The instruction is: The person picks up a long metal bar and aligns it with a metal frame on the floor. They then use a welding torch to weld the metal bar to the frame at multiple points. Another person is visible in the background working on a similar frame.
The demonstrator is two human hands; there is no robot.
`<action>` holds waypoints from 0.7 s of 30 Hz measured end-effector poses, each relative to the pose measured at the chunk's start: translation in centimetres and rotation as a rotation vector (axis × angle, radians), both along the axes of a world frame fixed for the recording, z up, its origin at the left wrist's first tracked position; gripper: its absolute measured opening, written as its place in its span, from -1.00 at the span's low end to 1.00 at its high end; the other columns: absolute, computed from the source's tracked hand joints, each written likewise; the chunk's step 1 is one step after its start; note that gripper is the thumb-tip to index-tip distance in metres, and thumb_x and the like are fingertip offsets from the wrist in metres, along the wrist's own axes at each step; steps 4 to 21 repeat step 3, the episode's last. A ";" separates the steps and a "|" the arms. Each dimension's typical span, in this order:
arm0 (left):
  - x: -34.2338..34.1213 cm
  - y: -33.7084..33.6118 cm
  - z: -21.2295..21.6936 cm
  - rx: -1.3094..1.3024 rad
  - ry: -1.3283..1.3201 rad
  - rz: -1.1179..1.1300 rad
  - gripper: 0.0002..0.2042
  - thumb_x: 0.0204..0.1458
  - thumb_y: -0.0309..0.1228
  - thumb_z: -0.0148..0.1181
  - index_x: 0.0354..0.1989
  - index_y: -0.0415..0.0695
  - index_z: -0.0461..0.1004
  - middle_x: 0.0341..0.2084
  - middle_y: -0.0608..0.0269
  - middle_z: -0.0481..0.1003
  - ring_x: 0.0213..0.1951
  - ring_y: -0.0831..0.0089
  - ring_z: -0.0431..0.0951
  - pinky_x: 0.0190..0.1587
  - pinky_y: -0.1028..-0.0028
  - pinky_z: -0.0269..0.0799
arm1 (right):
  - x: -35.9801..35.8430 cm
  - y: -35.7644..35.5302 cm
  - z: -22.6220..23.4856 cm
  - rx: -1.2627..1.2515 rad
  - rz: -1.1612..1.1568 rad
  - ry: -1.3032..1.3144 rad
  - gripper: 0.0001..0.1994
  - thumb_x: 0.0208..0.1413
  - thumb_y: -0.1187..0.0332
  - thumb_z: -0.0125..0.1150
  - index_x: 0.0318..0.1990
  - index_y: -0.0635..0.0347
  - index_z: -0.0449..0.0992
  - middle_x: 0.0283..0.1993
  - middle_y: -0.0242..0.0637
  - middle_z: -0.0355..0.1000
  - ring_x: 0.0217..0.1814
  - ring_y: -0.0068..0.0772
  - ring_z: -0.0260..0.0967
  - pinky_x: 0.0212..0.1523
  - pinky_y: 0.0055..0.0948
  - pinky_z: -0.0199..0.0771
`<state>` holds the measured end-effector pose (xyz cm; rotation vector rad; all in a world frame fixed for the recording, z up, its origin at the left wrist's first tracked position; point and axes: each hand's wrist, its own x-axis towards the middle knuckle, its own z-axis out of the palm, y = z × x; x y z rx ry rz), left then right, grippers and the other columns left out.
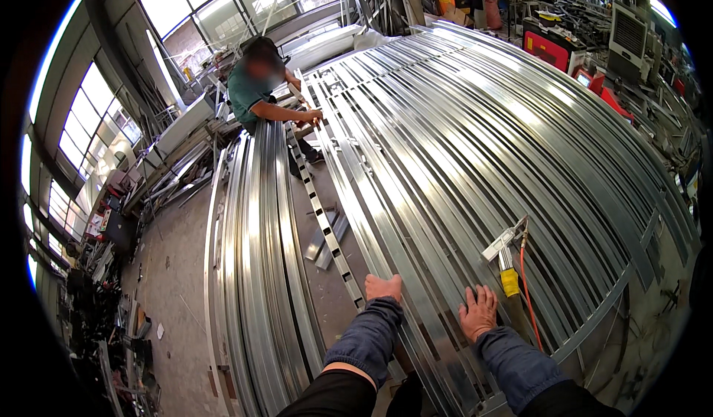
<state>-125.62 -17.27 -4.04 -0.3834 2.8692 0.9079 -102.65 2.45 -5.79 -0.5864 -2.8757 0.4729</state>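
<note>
A wide panel of long, shiny metal slats [512, 131] stretches away in front of me and to the right. My left hand [384, 288] is closed round the panel's left edge, on the outermost metal slat [380, 253]; its fingertips are partly hidden. To its right, my right hand [480, 311] rests palm down across several slats, fingers apart and holding nothing. Just beyond that hand, a silver air tool [504, 246] with a yellow grip lies on the slats, joined to an orange hose [523, 279]. At the panel's far left edge, a person in a green shirt [249, 94] has both hands on the slats.
Left of the panel lies a stack of long metal profiles [256, 268]. Between them runs a slotted metal bar [324, 227], with short metal offcuts [327, 242] on the floor. Red machines [548, 46] and scrap stand at the far right; more clutter lines the left wall.
</note>
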 end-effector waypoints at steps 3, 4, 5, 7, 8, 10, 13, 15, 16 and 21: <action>-0.1 0.3 -0.2 -0.004 -0.002 -0.001 -0.27 -0.06 -0.01 0.41 0.11 -0.38 0.36 0.08 -0.32 0.50 0.13 -0.27 0.55 0.23 -0.06 0.47 | -0.1 0.1 0.2 -0.020 -0.010 -0.023 -0.37 0.38 0.07 0.13 0.52 0.14 0.32 0.56 0.01 0.12 0.65 0.16 -0.08 0.67 0.18 -0.23; -0.1 0.3 -0.2 -0.004 -0.002 -0.001 -0.27 -0.06 -0.01 0.41 0.11 -0.38 0.36 0.08 -0.32 0.50 0.13 -0.27 0.55 0.23 -0.06 0.47 | -0.1 0.1 0.2 -0.020 -0.010 -0.023 -0.37 0.38 0.07 0.13 0.52 0.14 0.32 0.56 0.01 0.12 0.65 0.16 -0.08 0.67 0.18 -0.23; -0.1 0.3 -0.2 -0.004 -0.002 -0.001 -0.27 -0.06 -0.01 0.41 0.11 -0.38 0.36 0.08 -0.32 0.50 0.13 -0.27 0.55 0.23 -0.06 0.47 | -0.1 0.1 0.2 -0.020 -0.010 -0.023 -0.37 0.38 0.07 0.13 0.52 0.14 0.32 0.56 0.01 0.12 0.65 0.16 -0.08 0.67 0.18 -0.23; -0.1 0.3 -0.2 -0.004 -0.002 -0.001 -0.27 -0.06 -0.01 0.41 0.11 -0.38 0.36 0.08 -0.32 0.50 0.13 -0.27 0.55 0.23 -0.06 0.47 | -0.1 0.1 0.2 -0.020 -0.010 -0.023 -0.37 0.38 0.07 0.13 0.52 0.14 0.32 0.56 0.01 0.12 0.65 0.16 -0.08 0.67 0.18 -0.23; -0.1 0.3 -0.2 -0.004 -0.002 -0.001 -0.27 -0.06 -0.01 0.41 0.11 -0.38 0.36 0.08 -0.32 0.50 0.13 -0.27 0.55 0.23 -0.06 0.47 | -0.1 0.1 0.2 -0.020 -0.010 -0.023 -0.37 0.38 0.07 0.13 0.52 0.14 0.32 0.56 0.01 0.12 0.65 0.16 -0.08 0.67 0.18 -0.23; -0.1 0.3 -0.2 -0.004 -0.002 -0.001 -0.27 -0.06 -0.01 0.41 0.11 -0.38 0.36 0.08 -0.32 0.50 0.13 -0.27 0.55 0.23 -0.06 0.47 | -0.1 0.1 0.2 -0.020 -0.010 -0.023 -0.37 0.38 0.07 0.13 0.52 0.14 0.32 0.56 0.01 0.12 0.65 0.16 -0.08 0.67 0.18 -0.23; -0.1 0.3 -0.2 -0.004 -0.002 -0.001 -0.27 -0.06 -0.01 0.41 0.11 -0.38 0.36 0.08 -0.32 0.50 0.13 -0.27 0.55 0.23 -0.06 0.47 | -0.1 0.1 0.2 -0.020 -0.010 -0.023 -0.37 0.38 0.07 0.13 0.52 0.14 0.32 0.56 0.01 0.12 0.65 0.16 -0.08 0.67 0.18 -0.23; -0.1 0.3 -0.2 -0.004 -0.002 -0.001 -0.27 -0.06 -0.01 0.41 0.11 -0.38 0.36 0.08 -0.32 0.50 0.13 -0.27 0.55 0.23 -0.06 0.47 | -0.1 0.1 0.2 -0.020 -0.010 -0.023 -0.37 0.38 0.07 0.13 0.52 0.14 0.32 0.56 0.01 0.12 0.65 0.16 -0.08 0.67 0.18 -0.23; -0.1 0.3 -0.2 -0.004 -0.002 -0.001 -0.27 -0.06 -0.01 0.41 0.11 -0.38 0.36 0.08 -0.32 0.50 0.13 -0.27 0.55 0.23 -0.06 0.47 | -0.1 0.1 0.2 -0.020 -0.010 -0.023 -0.37 0.38 0.07 0.13 0.52 0.14 0.32 0.56 0.01 0.12 0.65 0.16 -0.08 0.67 0.18 -0.23; -0.1 0.3 -0.2 -0.004 -0.002 -0.001 -0.27 -0.06 -0.01 0.41 0.11 -0.38 0.36 0.08 -0.32 0.50 0.13 -0.27 0.55 0.23 -0.06 0.47 | -0.1 0.1 0.2 -0.020 -0.010 -0.023 -0.37 0.38 0.07 0.13 0.52 0.14 0.32 0.56 0.01 0.12 0.65 0.16 -0.08 0.67 0.18 -0.23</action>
